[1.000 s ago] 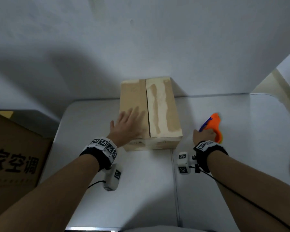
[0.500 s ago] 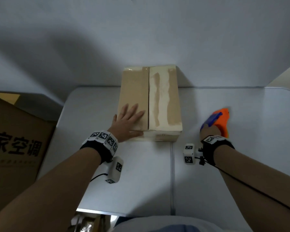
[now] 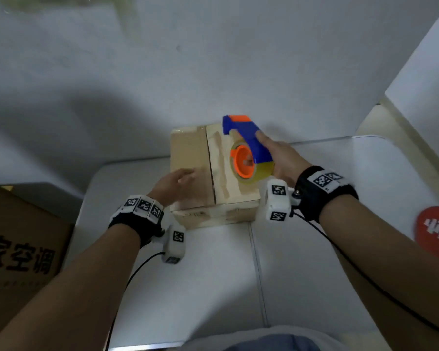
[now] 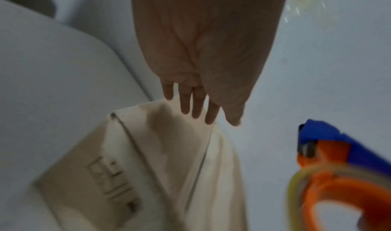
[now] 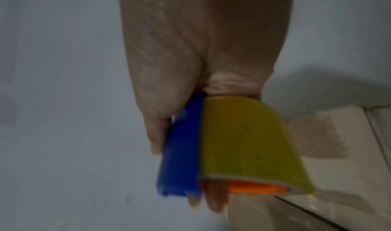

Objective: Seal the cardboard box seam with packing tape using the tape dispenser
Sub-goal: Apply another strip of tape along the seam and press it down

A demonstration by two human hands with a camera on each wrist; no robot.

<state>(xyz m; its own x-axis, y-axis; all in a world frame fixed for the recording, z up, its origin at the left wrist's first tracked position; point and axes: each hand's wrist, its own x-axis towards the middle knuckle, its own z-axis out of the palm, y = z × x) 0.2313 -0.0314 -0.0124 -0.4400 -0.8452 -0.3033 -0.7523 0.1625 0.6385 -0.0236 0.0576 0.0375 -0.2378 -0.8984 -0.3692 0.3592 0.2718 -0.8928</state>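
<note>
A closed cardboard box (image 3: pixel 190 153) stands on the white table (image 3: pixel 213 287) against the wall, its centre seam (image 3: pixel 211 168) running away from me. My left hand (image 3: pixel 178 183) lies flat with straight fingers (image 4: pixel 196 107) on the left flap. My right hand (image 3: pixel 281 158) grips the blue and orange tape dispenser (image 3: pixel 249 148), holding it in the air over the right flap with its blue head pointing at the box's far end. The yellowish tape roll (image 5: pixel 243 142) sits in my palm; my fingers (image 5: pixel 213 199) pass through the orange core.
A large brown carton (image 3: pixel 18 249) with printed characters stands left of the table. A red round object (image 3: pixel 436 231) shows at the right edge. The white wall (image 3: pixel 213 72) is just behind the box. Cables run from both wrist cameras along my forearms.
My right hand has lifted the dispenser off the table at the right and carried it left and up over the box's right flap. My left hand stays on the left flap.
</note>
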